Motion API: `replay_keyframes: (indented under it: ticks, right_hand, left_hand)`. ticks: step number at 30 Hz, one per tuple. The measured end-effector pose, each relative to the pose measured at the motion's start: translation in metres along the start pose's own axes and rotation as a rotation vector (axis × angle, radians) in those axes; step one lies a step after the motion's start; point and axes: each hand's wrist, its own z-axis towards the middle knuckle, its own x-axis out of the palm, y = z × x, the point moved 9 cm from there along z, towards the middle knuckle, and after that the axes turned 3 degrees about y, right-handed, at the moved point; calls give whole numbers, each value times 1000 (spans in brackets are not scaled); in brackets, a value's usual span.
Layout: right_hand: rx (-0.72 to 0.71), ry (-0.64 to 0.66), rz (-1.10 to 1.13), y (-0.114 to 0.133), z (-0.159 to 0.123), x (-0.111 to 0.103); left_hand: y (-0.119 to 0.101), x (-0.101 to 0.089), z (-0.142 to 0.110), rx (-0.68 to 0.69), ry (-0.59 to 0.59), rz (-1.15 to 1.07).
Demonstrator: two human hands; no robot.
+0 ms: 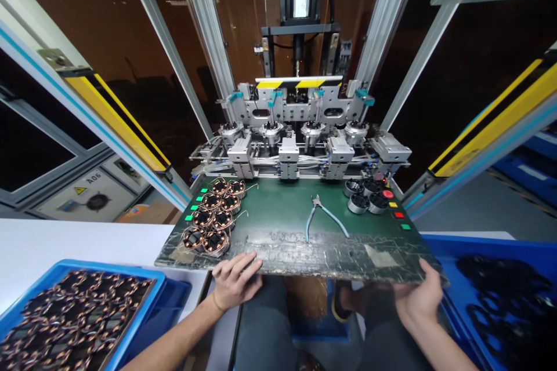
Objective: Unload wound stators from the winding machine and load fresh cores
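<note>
My left hand [237, 281] lies at the front edge of a green worktable [274, 214], palm down, fingers stretched over the rim and holding nothing. At the right front corner, my right hand [420, 295] has its thumb on top of the table and its fingers below the edge, partly hidden. Nearest the left hand, several copper-wound motor stators [216, 240] stand in two columns, some with loose wire ends. A pair of cutting pliers [317, 203] with pale blue handles lies spread in the middle. Several unwound stator cores [357, 203], black and silver, are grouped at the right.
Behind the table stands a machine with several stator holders [270, 132] and a vertical spindle unit [298, 49]. Yellow guard bars [124, 122] flank the opening. Coloured buttons [398, 215] line the right edge. A blue tray [159, 284] holds wound stators; a blue bin [439, 243] holds black parts.
</note>
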Motion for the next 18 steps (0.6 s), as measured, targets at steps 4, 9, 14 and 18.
replay_keyframes:
  ticks: [4, 9, 14, 18]
  right_hand:
    - [-5, 22, 10, -5, 8, -5]
    - [-1, 21, 19, -4, 6, -4]
    - [4, 27, 15, -2, 5, -3]
    - [28, 26, -4, -6, 9, -7]
  left_hand:
    - [1, 1, -2, 3, -1, 0]
    - [1, 2, -3, 3, 0, -4]
    - [1, 1, -2, 5, -1, -3]
    - [1, 2, -3, 6, 2, -3]
